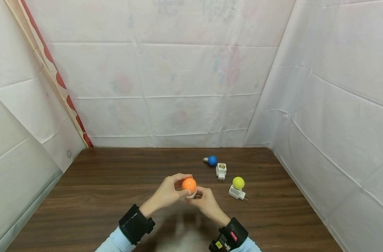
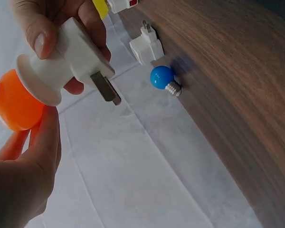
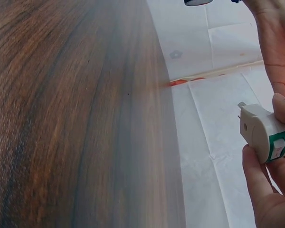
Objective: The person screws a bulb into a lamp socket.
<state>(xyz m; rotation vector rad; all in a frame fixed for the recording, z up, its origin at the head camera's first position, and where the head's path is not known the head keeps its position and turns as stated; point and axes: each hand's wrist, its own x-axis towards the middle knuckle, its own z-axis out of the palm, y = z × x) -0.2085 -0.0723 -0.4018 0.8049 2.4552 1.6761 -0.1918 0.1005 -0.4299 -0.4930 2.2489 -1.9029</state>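
Observation:
Above the table, my left hand (image 1: 164,193) grips an orange round bulb (image 1: 189,184) between thumb and fingers. The bulb's base is hidden in the flared collar of a white plug-in lamp socket (image 2: 83,50). My right hand (image 1: 207,204) pinches that socket, its thumb and fingers around the body. Two flat metal prongs (image 2: 104,88) stick out of the socket in the left wrist view. In the right wrist view, a small switch (image 3: 278,145) with a green surround shows on its side. How deep the bulb sits cannot be seen.
On the right of the brown table (image 1: 115,182), a blue bulb (image 1: 212,160) lies on its side near another white plug-in socket (image 1: 221,170) with an open mouth. Closer in, a yellow bulb (image 1: 238,182) sits in a third socket (image 1: 236,193). White sheets (image 1: 178,87) enclose the table.

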